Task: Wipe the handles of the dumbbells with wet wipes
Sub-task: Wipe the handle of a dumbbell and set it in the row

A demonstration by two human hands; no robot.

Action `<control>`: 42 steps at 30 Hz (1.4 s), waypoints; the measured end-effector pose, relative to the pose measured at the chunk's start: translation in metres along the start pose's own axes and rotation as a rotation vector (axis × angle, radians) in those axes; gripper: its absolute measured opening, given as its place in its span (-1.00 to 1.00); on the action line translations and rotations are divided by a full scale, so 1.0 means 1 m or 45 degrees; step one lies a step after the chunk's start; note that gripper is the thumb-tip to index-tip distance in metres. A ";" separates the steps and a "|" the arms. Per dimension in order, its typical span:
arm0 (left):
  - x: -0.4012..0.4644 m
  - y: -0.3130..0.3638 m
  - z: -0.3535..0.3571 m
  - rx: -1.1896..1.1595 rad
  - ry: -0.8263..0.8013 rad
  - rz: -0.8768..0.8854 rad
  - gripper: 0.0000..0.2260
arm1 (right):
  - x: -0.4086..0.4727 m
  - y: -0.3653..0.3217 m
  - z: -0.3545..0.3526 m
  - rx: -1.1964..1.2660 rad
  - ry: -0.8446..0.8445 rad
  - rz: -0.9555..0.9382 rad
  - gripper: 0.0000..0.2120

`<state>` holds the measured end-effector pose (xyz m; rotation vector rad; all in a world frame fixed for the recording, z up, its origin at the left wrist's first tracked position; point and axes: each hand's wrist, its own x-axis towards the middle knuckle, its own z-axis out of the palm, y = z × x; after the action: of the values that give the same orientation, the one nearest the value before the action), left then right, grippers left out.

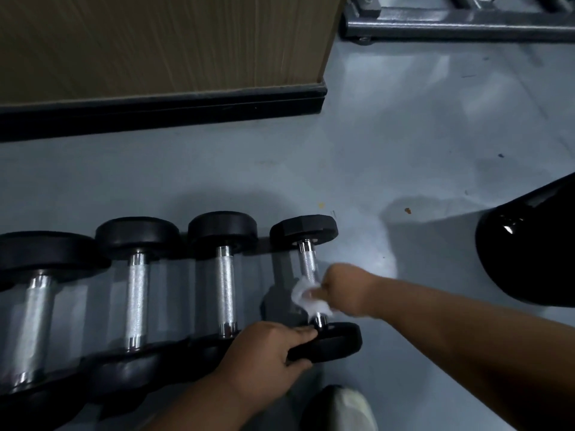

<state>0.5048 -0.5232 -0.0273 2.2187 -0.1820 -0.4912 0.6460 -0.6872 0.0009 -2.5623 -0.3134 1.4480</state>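
White, soft wet wipe bunched against the near part of the knurled steel handle of the rightmost dumbbell, pinched there by the right hand with fingers curled round wipe and bar. Left hand clamped over the near black head, thumb under and fingers on top, steadying it. Four dumbbells in a row on the grey, smooth floor, handles pointing away: second, third, leftmost. Heads matt black, probably rubber-coated; rightmost pair faceted, hence unlikely to roll; others rounded. Handles bright chrome at the collars, cross-hatched in the middle: good grip, likely to snag and shred a thin wipe. Judged heavy and rigid; best braced by a head, not lifted. Wipe limp, light, easily folded. Wood-grain panel with dark skirting behind; steel frame at upper right.
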 end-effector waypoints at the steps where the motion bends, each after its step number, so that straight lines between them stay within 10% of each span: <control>1: 0.000 0.000 0.000 -0.009 -0.011 -0.009 -0.53 | 0.008 -0.004 -0.006 0.049 0.092 -0.007 -0.54; 5: -0.001 0.001 -0.002 0.009 -0.069 -0.028 -0.51 | 0.029 -0.011 -0.016 0.118 0.345 0.007 -0.56; 12: -0.002 -0.008 -0.001 -0.009 -0.046 0.025 -0.53 | -0.006 0.003 0.012 0.010 -0.007 -0.052 -0.57; 19: -0.006 -0.003 0.005 0.223 -0.016 0.188 -0.55 | 0.033 -0.007 -0.016 -0.045 0.389 -0.081 -0.58; 25: -0.007 -0.005 0.001 0.288 -0.123 0.207 -0.55 | -0.004 0.014 0.020 -0.110 0.050 -0.185 -0.57; 33: -0.001 0.004 0.002 0.379 -0.141 0.171 -0.53 | 0.029 -0.004 -0.014 0.022 0.380 -0.049 -0.56; 42: 0.008 0.022 -0.004 0.599 -0.318 0.096 -0.48 | 0.003 0.010 0.008 -0.005 0.071 -0.083 -0.56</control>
<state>0.5149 -0.5373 -0.0103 2.5856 -0.5599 -0.7442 0.6416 -0.6958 -0.0084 -2.5651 -0.3876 1.3520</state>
